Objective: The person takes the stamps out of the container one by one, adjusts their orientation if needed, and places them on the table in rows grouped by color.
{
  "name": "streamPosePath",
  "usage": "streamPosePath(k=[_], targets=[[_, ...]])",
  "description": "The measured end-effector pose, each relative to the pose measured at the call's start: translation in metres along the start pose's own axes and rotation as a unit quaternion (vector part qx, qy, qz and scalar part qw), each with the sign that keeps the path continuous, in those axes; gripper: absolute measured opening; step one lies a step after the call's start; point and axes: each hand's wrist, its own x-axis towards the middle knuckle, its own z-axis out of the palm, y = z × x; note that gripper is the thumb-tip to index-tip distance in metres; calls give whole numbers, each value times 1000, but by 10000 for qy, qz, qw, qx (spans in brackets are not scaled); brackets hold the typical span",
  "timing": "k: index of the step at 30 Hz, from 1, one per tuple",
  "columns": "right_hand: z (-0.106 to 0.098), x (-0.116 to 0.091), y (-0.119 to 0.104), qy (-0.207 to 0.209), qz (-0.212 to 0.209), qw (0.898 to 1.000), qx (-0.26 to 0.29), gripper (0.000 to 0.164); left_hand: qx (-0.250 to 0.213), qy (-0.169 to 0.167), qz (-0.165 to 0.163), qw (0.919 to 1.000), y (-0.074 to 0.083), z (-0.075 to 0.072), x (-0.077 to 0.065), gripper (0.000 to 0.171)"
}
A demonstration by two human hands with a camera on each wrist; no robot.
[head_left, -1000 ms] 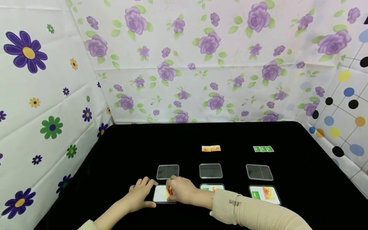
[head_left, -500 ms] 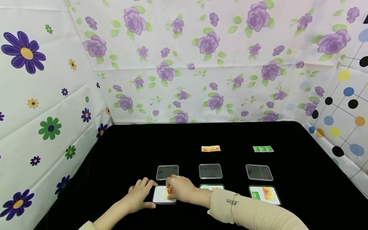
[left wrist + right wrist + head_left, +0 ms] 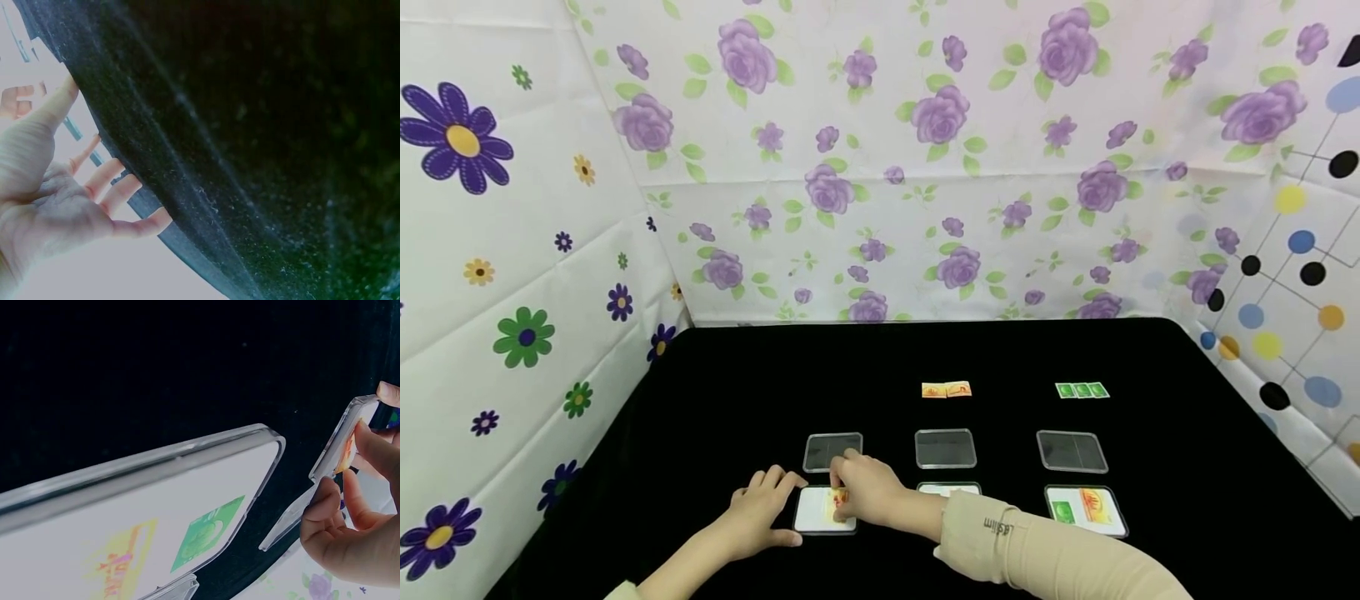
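Observation:
At the front left of the black table lies a shallow clear case with a white face (image 3: 812, 510). My right hand (image 3: 878, 493) pinches an orange-and-yellow card (image 3: 837, 503) by its two ends, down against the case's right half. The right wrist view shows this card (image 3: 347, 452) between thumb and finger, partly covered by them. My left hand (image 3: 758, 518) lies spread at the case's left side, fingertips and thumb at its edge. In the left wrist view that hand (image 3: 62, 206) has loosely extended fingers and grips nothing.
Two more white-faced cases, middle (image 3: 932, 487) and right (image 3: 1078, 510), bear green and orange cards; my right forearm partly hides the middle one. Behind stand three clear lids (image 3: 833, 452). Farther back lie two orange cards (image 3: 946, 390) and three green cards (image 3: 1082, 390).
The head view has shifted slightly, so everything sits a little farther left. Both hands stay at the left case; the right fingers have barely moved on the card.

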Motion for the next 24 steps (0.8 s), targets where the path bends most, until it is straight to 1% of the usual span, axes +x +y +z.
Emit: streamPosePath(k=[8, 15, 19, 24], targets=[[2, -1, 0, -6, -10, 9995, 320, 35, -81, -19, 1, 10000, -1, 1, -2, 64], [0, 2, 1, -29, -140, 9991, 391, 35, -21, 15, -44, 10000, -2, -1, 0, 63], [-1, 0, 0, -15, -166, 9988, 464, 29, -5, 14, -28, 10000, 0, -3, 0, 63], [0, -3, 1, -16, -249, 9965, 800, 21, 34, 2, -54, 10000, 0, -1, 0, 62]])
